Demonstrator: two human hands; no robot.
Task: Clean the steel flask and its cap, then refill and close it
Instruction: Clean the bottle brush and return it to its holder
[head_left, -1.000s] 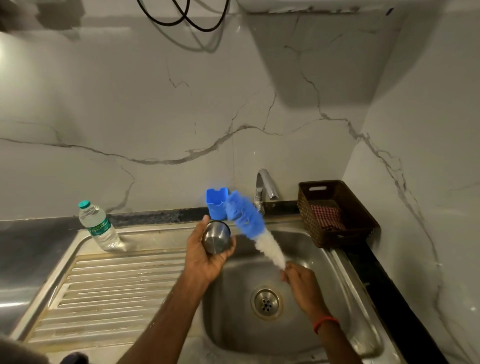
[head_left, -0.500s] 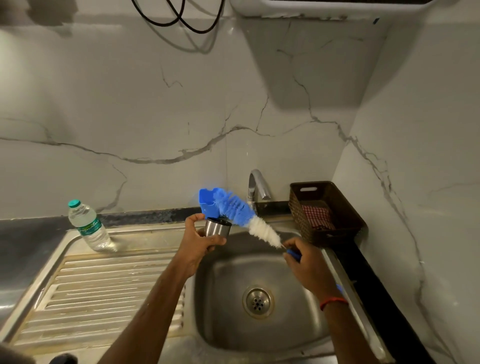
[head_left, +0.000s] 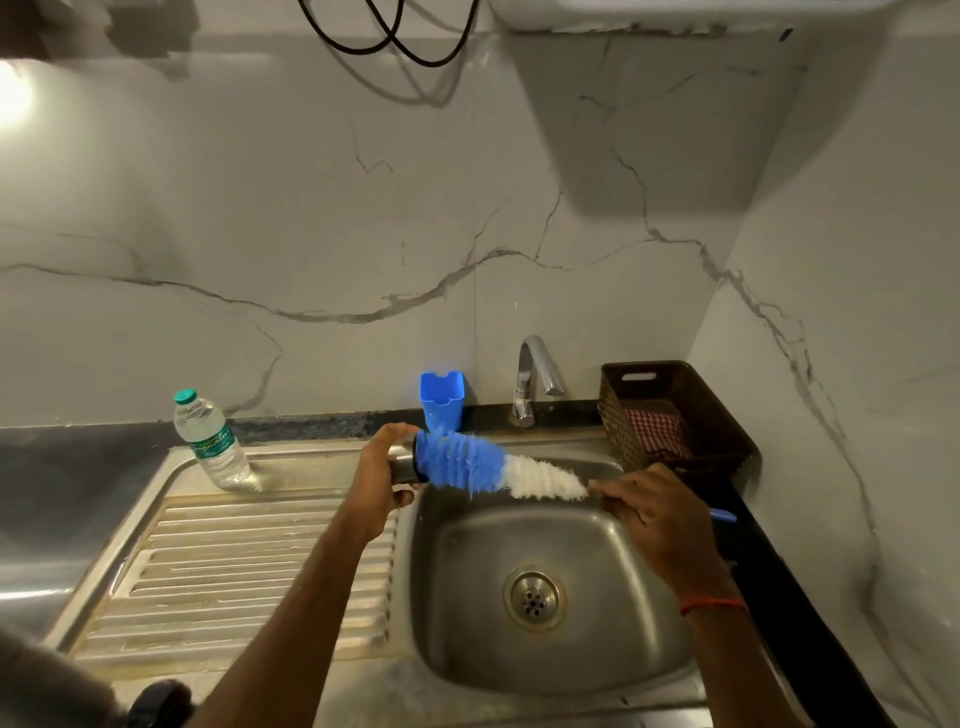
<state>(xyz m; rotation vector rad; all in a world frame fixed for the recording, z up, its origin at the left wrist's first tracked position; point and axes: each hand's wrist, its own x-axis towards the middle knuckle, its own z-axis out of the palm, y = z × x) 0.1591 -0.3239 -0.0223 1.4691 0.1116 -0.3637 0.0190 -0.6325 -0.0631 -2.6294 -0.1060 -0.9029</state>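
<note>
Steel flask (head_left: 401, 464) was held on its side above the back-left rim of the sink (head_left: 467, 571), mouth toward the right.

Nearest the viewer, the basin was brushed stainless steel with rounded corners and a round perforated drain (head_left: 534, 598). A ribbed drainboard (head_left: 234, 561) lay to its left.

Above the basin, the left hand (head_left: 376, 480) had its grip wrapped round the smooth cylindrical flask body. The right hand's (head_left: 649, 512) grip was closed on the thin blue handle of a bottle brush (head_left: 467, 465). The brush tapered from dense blue bristles to white ones near the handle. Its blue end met the flask mouth; whether it had entered could not be told.

Behind these stood a clear plastic water bottle (head_left: 210, 441), a blue plastic holder (head_left: 441, 395), a chrome tap (head_left: 535, 374) and a dark woven basket (head_left: 685, 405) holding a checked cloth (head_left: 654, 431). The wall was veined marble.

Assessment: work appeared to be at the inner scrubbing stage. Rinsing, cap cleaning, refilling and closing likely remained. The cap was not visible.
</note>
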